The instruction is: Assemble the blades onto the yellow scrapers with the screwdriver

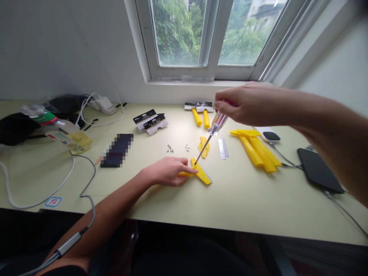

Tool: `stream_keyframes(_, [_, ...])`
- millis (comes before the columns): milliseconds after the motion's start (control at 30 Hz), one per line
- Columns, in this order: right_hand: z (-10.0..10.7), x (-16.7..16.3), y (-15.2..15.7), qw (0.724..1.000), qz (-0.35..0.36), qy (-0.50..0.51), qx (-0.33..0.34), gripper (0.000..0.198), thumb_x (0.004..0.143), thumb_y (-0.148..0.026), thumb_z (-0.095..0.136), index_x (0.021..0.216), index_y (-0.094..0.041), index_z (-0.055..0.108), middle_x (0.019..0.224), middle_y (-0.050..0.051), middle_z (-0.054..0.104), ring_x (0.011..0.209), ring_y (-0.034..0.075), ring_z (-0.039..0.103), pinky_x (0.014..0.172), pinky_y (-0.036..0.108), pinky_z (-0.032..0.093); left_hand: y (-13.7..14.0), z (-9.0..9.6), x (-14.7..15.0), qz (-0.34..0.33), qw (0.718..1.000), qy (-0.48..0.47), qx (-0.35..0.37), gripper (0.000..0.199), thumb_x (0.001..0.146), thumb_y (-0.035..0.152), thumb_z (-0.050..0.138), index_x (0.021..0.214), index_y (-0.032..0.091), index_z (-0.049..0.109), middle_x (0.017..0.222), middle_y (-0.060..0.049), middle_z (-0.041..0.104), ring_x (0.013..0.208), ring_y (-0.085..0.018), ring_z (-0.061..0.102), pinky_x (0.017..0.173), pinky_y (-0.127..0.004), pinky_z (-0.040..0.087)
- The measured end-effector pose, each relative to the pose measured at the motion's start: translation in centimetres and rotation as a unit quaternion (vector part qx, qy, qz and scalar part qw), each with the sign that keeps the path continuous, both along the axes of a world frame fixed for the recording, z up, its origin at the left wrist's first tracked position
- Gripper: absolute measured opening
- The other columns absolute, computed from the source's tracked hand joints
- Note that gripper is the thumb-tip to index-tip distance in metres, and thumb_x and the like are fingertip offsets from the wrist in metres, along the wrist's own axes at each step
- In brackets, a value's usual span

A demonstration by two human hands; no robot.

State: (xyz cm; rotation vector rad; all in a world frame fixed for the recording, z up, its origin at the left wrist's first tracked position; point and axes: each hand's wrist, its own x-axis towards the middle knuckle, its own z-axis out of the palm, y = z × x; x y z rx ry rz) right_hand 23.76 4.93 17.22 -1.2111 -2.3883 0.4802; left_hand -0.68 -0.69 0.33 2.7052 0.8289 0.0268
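My left hand (pixel 168 171) presses down on a yellow scraper (pixel 201 174) lying on the pale desk (pixel 235 199), fingers on its handle. My right hand (pixel 244 104) grips a screwdriver (pixel 211 136) with a clear pink-striped handle. The shaft slants down and left, and its tip touches the scraper's head beside my left fingertips. A few small screws (pixel 178 148) lie just behind the scraper. A loose yellow piece (pixel 203 146) and two metal blades (pixel 222 148) rest right of them.
Several yellow scrapers (pixel 258 149) are stacked at right, near a white-and-black device (pixel 268 135) and a black phone (pixel 319 170). Packaged scrapers (pixel 199 113), black cards (pixel 151 122), a dark phone (pixel 117 150), bottles (pixel 61 132), cables (pixel 37 191) and a charger (pixel 102 103) lie behind and left.
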Motion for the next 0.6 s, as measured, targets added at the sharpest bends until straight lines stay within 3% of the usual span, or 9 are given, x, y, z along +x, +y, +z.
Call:
stream_keyframes(100, [0.8, -0.4, -0.2, 0.990, -0.027, -0.046, -0.129, 0.015, 0.080, -0.019, 0.067, 0.070, -0.010, 0.071, 0.040, -0.009, 0.052, 0.032, 0.001, 0.045, 0.043, 0.018, 0.028, 0.0, 0.1, 0.1, 0.001, 1.000, 0.004, -0.007, 0.041, 0.092, 0.033, 0.051, 0.132, 0.039, 0.058, 0.096, -0.001, 0.061, 0.076, -0.014, 0.058, 0.067, -0.025, 0.038])
stream_keyframes(233, [0.4, -0.4, -0.4, 0.989, -0.057, 0.101, -0.087, 0.045, 0.088, -0.030, 0.049, 0.053, -0.005, 0.062, 0.038, -0.009, 0.047, 0.037, -0.003, 0.047, 0.043, 0.014, 0.020, -0.1, 0.3, 0.2, 0.007, 1.000, 0.011, -0.008, 0.042, 0.092, 0.033, 0.051, 0.133, 0.038, 0.057, 0.098, -0.002, 0.061, 0.076, -0.014, 0.057, 0.067, -0.025, 0.038])
stream_keyframes(300, [0.6, 0.2, -0.2, 0.990, -0.061, 0.094, -0.091, 0.058, 0.091, -0.031, 0.025, 0.059, -0.001, 0.064, 0.047, -0.008, 0.053, 0.045, -0.005, 0.052, 0.044, 0.014, 0.020, 0.0, 0.3, 0.2, 0.005, 1.000, 0.013, -0.008, 0.042, 0.093, 0.033, 0.050, 0.134, 0.038, 0.056, 0.099, -0.002, 0.061, 0.076, -0.014, 0.057, 0.067, -0.024, 0.038])
stream_keyframes(367, [1.2, 0.9, -0.1, 0.992, -0.025, -0.009, -0.122, 0.060, 0.090, -0.029, 0.018, 0.080, -0.001, 0.070, 0.065, -0.006, 0.063, 0.054, -0.003, 0.058, 0.046, 0.014, 0.024, 0.0, 0.3, 0.1, 0.002, 1.000, 0.017, -0.009, 0.042, 0.093, 0.033, 0.050, 0.133, 0.038, 0.057, 0.099, -0.002, 0.061, 0.076, -0.013, 0.057, 0.067, -0.024, 0.038])
stream_keyframes(467, [1.8, 1.3, -0.3, 0.983, 0.015, -0.146, -0.112, 0.031, 0.092, -0.032, 0.048, 0.108, -0.016, 0.070, 0.084, -0.001, 0.072, 0.065, 0.008, 0.066, 0.050, 0.015, 0.040, 0.1, 0.3, 0.0, -0.005, 1.000, 0.021, -0.013, 0.041, 0.093, 0.034, 0.050, 0.133, 0.039, 0.057, 0.099, -0.002, 0.060, 0.078, -0.014, 0.058, 0.067, -0.024, 0.039])
stream_keyframes(533, [1.3, 0.9, -0.8, 0.988, -0.024, -0.129, -0.078, 0.032, 0.092, -0.041, 0.052, 0.113, -0.021, 0.065, 0.081, 0.004, 0.072, 0.062, 0.014, 0.064, 0.050, 0.023, 0.048, 0.1, 0.3, 0.0, -0.005, 1.000, 0.020, -0.013, 0.040, 0.094, 0.034, 0.050, 0.133, 0.039, 0.056, 0.101, -0.002, 0.061, 0.078, -0.014, 0.058, 0.068, -0.024, 0.039])
stream_keyframes(600, [0.2, 0.2, -1.3, 0.996, -0.059, -0.054, -0.050, 0.037, 0.096, -0.047, 0.043, 0.116, -0.021, 0.059, 0.082, 0.006, 0.070, 0.061, 0.017, 0.062, 0.053, 0.029, 0.049, 0.0, 0.3, 0.0, -0.002, 1.000, 0.020, -0.011, 0.040, 0.094, 0.034, 0.050, 0.133, 0.038, 0.057, 0.099, -0.002, 0.061, 0.078, -0.014, 0.058, 0.067, -0.024, 0.038])
